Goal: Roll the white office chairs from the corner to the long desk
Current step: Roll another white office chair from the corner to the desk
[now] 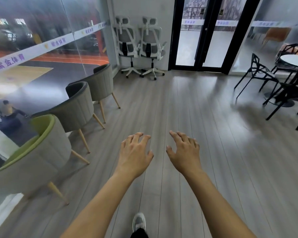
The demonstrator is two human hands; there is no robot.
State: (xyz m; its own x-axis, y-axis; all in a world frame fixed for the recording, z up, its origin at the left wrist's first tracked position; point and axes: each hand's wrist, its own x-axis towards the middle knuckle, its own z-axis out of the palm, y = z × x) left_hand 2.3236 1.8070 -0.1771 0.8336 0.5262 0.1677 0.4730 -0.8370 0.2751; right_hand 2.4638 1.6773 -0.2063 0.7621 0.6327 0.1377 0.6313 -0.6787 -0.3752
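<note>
One grey shoe (138, 222) is stepping onto the grey plank floor (179, 100) at the bottom edge. Above it two bare hands are reaching forward side by side. The left hand (134, 155) and the right hand (184, 153) are both hanging palm down with fingers spread and lightly bent, gripping nothing.

To the left, three tub chairs (76, 107) are lining up in a row, the nearest lined in green and the other two in grey, all facing a long dark surface (46, 93) that is running along the glass wall (41, 45).

To the right, at least three black frame chairs (258, 73) are crowding around one round white surface (294, 60).

Farthest off, two white office chairs (127, 47) are standing close together in the corner, backs toward the camera, just left of the black-framed glass doors (205, 35) and well apart from both hands.
</note>
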